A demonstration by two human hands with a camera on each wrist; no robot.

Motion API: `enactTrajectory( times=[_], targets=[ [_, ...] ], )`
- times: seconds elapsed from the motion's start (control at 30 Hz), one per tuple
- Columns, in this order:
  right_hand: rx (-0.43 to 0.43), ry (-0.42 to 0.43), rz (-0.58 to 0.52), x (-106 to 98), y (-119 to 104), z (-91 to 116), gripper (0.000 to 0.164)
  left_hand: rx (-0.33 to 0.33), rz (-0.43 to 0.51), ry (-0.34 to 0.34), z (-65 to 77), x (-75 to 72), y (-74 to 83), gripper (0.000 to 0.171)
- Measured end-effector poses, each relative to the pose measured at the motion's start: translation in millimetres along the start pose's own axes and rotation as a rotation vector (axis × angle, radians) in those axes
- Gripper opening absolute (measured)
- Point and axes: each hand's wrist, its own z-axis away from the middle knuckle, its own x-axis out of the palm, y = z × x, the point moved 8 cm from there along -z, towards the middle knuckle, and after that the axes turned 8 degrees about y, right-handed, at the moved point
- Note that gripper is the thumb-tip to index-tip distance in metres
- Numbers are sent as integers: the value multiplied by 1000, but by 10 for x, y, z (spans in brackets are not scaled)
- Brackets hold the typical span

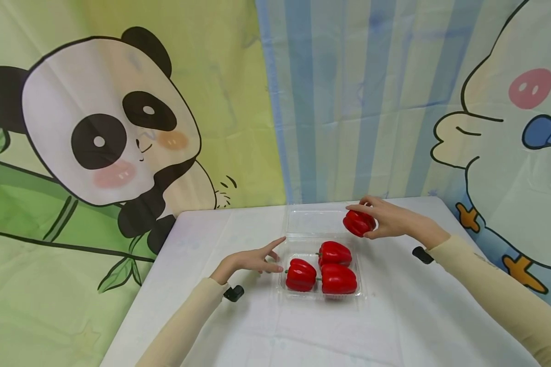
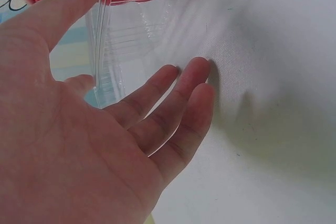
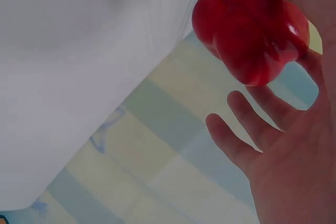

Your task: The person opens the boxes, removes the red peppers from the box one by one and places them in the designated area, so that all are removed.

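Note:
My right hand [image 1: 387, 218] pinches a red bell pepper [image 1: 359, 223] between thumb and fingers, above the right side of the container's raised clear lid. In the right wrist view, the bell pepper [image 3: 249, 30] shows its lobed end, and the other fingers spread below it. Three more red bell peppers lie in a clear plastic container [image 1: 319, 297]: one at the left [image 1: 300, 275], one at the back right [image 1: 334, 254] and one at the front right [image 1: 339, 279]. Beside the container's left wall is my left hand [image 1: 252, 260], its fingers extended, thumb and index at the rim.
A white-covered table [image 1: 408, 321] bears everything. The clear lid [image 1: 314, 223] lies folded back behind the container. Beyond the table hangs a curtain [image 1: 330, 102] with cartoon prints, and a panda [image 1: 110, 122] shows at left.

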Motion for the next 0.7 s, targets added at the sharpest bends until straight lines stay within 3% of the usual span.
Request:
enactTrajectory(
  times=[0.53,0.7],
  targets=[
    [78,41,11,154,309,139,80,3,-2,1,-9,-5,-13,96],
    [141,56,24,251,422,178,82,4,3,-1,-3,3,-5,97]
  ],
)
